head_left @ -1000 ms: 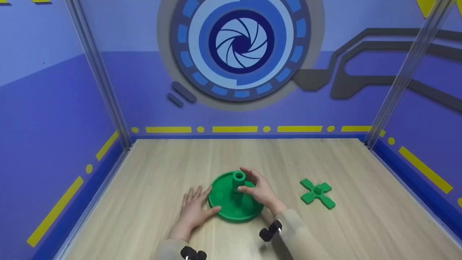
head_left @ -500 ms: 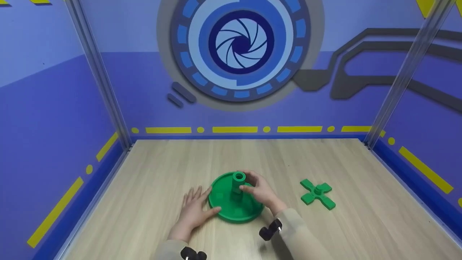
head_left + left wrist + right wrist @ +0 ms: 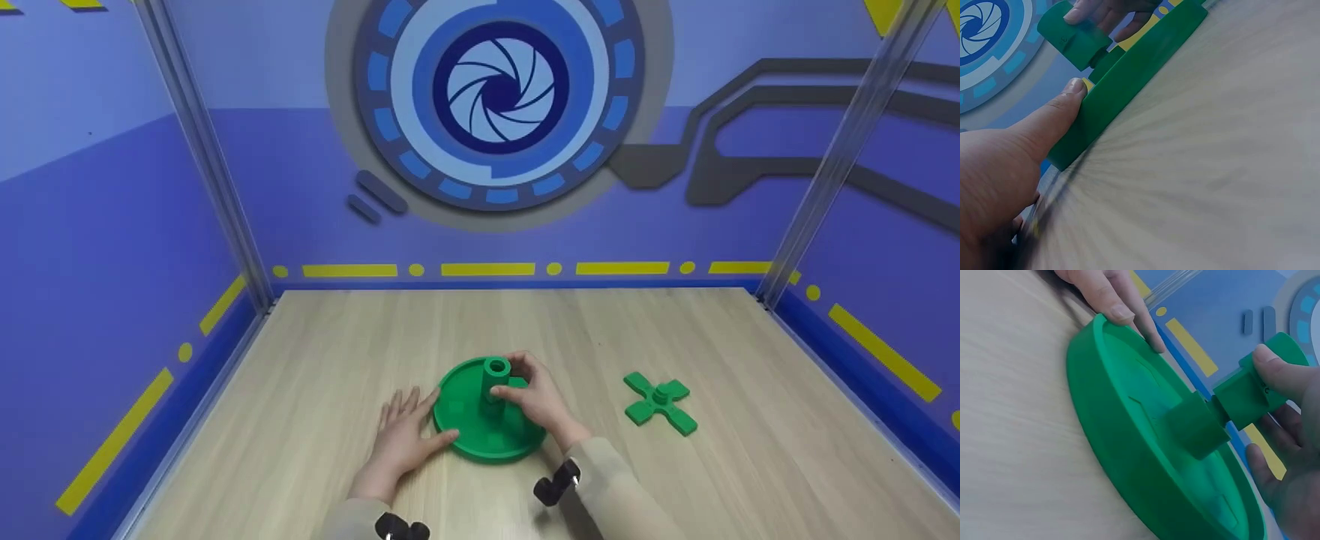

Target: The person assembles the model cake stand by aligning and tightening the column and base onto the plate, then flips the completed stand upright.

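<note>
A round green dish [image 3: 461, 424] with a raised rim lies on the wooden table. From its middle rises a short green post [image 3: 1193, 427]. My right hand [image 3: 545, 401] pinches a green hollow tube [image 3: 491, 373] between thumb and fingers. The tube's lower end sits at the post's top, with a narrow neck [image 3: 1219, 409] showing between them in the right wrist view. How far they fit together cannot be told. My left hand [image 3: 403, 439] steadies the dish's left rim, thumb at the near side and fingers spread and straight. Beyond my right hand lies a green four-armed cross piece [image 3: 660, 403] with a raised centre stub.
The wooden table [image 3: 360, 330] is bounded by blue printed panels at the back [image 3: 315, 187] and both sides. Metal corner posts [image 3: 214, 157] stand at the back corners. Black wrist cameras [image 3: 556, 484] sit on both sleeves.
My right hand has shifted slightly on the tube, its thumb a little to the left, and the wrist has turned a bit. The left hand, dish and cross piece stay where they were.
</note>
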A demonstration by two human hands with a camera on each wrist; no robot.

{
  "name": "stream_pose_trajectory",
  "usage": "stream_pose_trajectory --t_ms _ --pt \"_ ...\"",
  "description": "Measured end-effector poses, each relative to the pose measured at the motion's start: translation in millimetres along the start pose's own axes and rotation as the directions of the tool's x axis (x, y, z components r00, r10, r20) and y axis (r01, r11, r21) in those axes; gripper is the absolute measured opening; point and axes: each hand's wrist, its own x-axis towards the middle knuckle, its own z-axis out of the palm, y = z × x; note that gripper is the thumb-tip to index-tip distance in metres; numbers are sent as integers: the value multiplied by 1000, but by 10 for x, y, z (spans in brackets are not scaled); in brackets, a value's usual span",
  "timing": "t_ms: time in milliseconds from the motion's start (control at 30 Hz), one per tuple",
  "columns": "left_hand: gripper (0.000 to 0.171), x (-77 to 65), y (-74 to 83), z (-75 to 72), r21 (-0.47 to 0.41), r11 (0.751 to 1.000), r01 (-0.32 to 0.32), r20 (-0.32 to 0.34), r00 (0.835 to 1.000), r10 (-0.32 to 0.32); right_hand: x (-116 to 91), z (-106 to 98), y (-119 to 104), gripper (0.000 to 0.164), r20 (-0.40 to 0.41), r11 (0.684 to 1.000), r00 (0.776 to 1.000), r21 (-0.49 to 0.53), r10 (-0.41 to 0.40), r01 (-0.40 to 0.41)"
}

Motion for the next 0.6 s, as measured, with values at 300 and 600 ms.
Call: stream_pose_trajectory --t_ms 300,600 --pt "89 22 0 -5 8 1000 -12 -5 1000 12 15 59 -24 49 -65 1000 998 -24 4 -6" --pt "88 9 3 -4 6 1000 -3 -1 1000 3 26 -55 74 67 72 1000 997 0 -14 14"
